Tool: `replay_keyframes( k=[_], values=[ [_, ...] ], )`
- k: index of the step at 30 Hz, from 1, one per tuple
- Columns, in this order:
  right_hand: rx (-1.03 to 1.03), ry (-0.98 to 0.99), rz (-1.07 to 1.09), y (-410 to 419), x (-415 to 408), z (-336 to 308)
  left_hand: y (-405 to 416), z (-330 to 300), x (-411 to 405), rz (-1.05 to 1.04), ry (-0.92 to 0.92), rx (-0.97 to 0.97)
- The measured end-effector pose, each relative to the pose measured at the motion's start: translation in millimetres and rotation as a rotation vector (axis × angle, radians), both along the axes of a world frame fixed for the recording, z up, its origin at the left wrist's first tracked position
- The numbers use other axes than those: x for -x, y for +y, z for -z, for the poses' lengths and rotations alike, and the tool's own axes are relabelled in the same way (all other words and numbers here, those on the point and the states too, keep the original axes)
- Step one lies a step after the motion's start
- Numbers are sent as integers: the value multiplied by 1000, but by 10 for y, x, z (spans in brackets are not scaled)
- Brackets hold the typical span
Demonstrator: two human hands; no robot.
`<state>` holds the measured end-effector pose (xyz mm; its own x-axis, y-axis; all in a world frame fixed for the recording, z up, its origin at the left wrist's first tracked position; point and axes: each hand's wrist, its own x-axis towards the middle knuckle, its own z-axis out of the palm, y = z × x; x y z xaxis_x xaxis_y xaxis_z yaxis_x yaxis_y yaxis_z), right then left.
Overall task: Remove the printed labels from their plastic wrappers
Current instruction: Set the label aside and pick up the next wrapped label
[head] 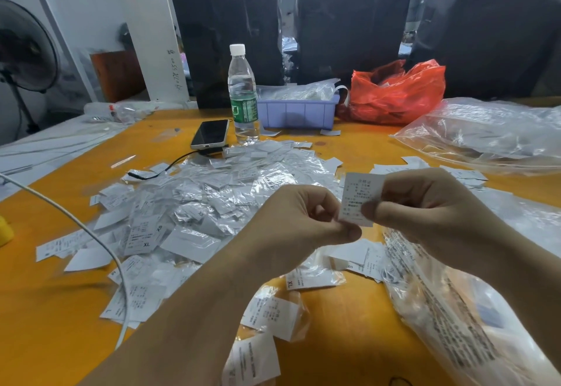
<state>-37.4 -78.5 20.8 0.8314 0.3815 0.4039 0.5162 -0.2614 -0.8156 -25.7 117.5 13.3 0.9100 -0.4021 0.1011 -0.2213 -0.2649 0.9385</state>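
Both hands are working on 1 printed label (358,198), lifted above the orange table (349,325). The left hand (306,221) is pinching its lower left corner, and the right hand (425,203) is pinching its right edge with thumb and fingers. I cannot tell if the plastic wrapper is on it. For doing this step well, I think the hands should be pulling apart slowly, so the paper is not tearing. The label is sitting between the 2 hands, touching both, over the pile of labels (182,203)
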Motion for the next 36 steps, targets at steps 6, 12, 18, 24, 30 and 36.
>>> replay_keyframes(
  k=[6,12,18,24,30,36],
  values=[
    [7,-10,-9,41,-3,12,16,4,-15,29,1,-12],
    [-118,-15,36,1,0,-5,51,-13,-13,34,15,32],
    [-54,11,49,32,37,-17,46,4,-33,42,14,18],
    [-50,-8,83,38,28,-19,52,-10,-25,55,41,36],
    [-69,42,68,19,-7,-4,62,-60,-13,60,118,77],
    [-155,-7,114,37,19,-26,46,-79,-8,31,145,66]
  ],
)
